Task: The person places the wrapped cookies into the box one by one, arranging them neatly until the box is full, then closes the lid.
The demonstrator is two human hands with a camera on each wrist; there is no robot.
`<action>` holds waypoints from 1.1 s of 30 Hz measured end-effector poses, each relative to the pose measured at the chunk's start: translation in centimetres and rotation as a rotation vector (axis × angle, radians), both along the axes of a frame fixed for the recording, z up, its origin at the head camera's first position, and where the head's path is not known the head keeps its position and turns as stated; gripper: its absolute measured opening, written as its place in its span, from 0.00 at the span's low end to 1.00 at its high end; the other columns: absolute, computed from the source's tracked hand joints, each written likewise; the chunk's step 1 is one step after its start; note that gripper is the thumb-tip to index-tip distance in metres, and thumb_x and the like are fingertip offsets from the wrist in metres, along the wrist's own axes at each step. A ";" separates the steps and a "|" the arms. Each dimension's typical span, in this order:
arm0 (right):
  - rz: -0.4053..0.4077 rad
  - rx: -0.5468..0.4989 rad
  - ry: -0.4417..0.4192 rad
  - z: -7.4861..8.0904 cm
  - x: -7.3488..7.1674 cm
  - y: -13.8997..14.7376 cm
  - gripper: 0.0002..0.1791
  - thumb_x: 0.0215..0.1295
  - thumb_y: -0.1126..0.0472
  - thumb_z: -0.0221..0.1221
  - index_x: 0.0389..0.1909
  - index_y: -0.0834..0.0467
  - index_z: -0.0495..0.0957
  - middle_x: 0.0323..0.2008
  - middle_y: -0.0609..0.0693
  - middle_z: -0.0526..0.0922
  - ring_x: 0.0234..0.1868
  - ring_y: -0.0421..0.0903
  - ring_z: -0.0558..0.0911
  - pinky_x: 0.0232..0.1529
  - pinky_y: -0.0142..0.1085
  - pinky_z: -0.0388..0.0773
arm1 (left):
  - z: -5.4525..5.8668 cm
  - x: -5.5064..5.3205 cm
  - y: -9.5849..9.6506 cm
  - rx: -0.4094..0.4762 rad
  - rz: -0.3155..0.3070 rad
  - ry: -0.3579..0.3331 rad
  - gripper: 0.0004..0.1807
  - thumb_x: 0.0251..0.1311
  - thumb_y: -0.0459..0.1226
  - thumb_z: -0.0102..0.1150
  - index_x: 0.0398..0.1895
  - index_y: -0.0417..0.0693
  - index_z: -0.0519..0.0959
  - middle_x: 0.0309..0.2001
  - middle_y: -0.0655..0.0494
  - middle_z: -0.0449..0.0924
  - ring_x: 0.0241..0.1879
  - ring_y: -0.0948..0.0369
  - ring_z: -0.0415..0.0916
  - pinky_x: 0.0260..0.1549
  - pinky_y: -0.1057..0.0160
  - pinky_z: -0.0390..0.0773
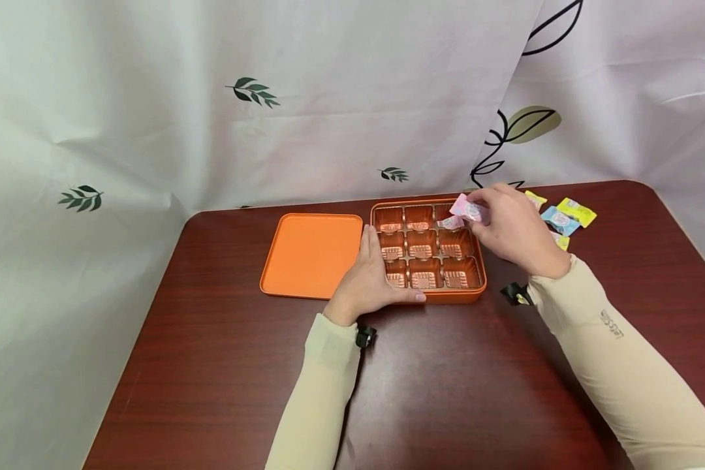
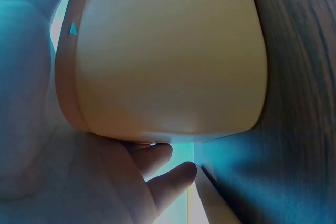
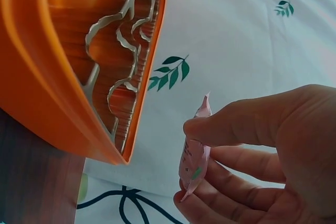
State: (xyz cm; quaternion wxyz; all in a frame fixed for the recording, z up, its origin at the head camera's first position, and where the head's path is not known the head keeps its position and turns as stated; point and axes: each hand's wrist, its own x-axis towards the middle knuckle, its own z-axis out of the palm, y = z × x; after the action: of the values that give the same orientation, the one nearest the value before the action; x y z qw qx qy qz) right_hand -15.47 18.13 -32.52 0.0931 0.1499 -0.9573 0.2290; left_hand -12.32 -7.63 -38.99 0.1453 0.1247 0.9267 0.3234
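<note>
An orange box (image 1: 455, 298) with a copper-coloured tray of several square compartments stands near the back of the table. My left hand (image 1: 364, 284) rests against its front left corner, fingers straight along the left side and thumb along the front. In the left wrist view the box's plain side wall (image 2: 168, 56) fills the middle. My right hand (image 1: 514, 228) pinches a pink wrapped candy (image 1: 466, 207) between thumb and fingers over the box's back right corner. The right wrist view shows this candy's wrapper (image 3: 195, 166) edge-on. Another pink candy (image 1: 450, 222) lies in the back right compartment.
The orange lid (image 1: 313, 254) lies flat on the table, left of the box. Right of the box, partly behind my right hand, are several wrapped candies, yellow (image 1: 577, 211) and blue (image 1: 561, 220). A white curtain with leaf prints (image 1: 329, 117) hangs behind the table.
</note>
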 end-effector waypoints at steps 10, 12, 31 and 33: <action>0.044 0.011 -0.004 -0.4 -1.0 -0.1 0.20 0.57 0.69 0.64 0.52 0.70 0.81 0.43 0.65 0.79 0.39 0.58 0.74 0.41 0.52 0.70 | -0.1 0.0 0.0 0.005 0.005 0.004 0.84 0.37 0.67 0.76 0.79 0.44 0.22 0.79 0.53 0.13 0.79 0.56 0.34 0.67 0.56 0.64; 0.049 0.025 -0.013 -0.4 -1.2 0.0 0.20 0.58 0.69 0.64 0.52 0.70 0.80 0.43 0.65 0.79 0.40 0.58 0.74 0.41 0.52 0.71 | 0.0 0.0 0.0 0.004 0.004 0.001 0.84 0.37 0.67 0.76 0.79 0.44 0.22 0.78 0.54 0.12 0.79 0.56 0.33 0.67 0.56 0.65; 0.127 0.087 -0.002 -0.3 -2.6 -0.7 0.20 0.59 0.71 0.64 0.53 0.71 0.79 0.43 0.64 0.79 0.40 0.58 0.75 0.42 0.53 0.74 | 0.1 -0.1 0.1 -0.001 0.019 0.003 0.85 0.36 0.68 0.76 0.79 0.44 0.23 0.78 0.54 0.12 0.79 0.55 0.37 0.67 0.56 0.65; 0.131 0.093 -0.011 -0.3 -2.8 -0.8 0.20 0.59 0.71 0.63 0.54 0.72 0.79 0.43 0.64 0.79 0.40 0.58 0.75 0.42 0.53 0.74 | 0.0 -0.1 0.2 -0.002 0.019 0.001 0.85 0.36 0.68 0.76 0.79 0.45 0.22 0.78 0.55 0.12 0.79 0.55 0.38 0.67 0.56 0.65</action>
State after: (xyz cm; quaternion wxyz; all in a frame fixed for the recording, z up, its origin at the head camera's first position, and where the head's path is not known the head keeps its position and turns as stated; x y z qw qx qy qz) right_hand -18.24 17.37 -32.84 0.0656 0.2151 -0.9555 0.1909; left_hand -12.39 -7.47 -38.94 0.1419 0.1159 0.9282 0.3238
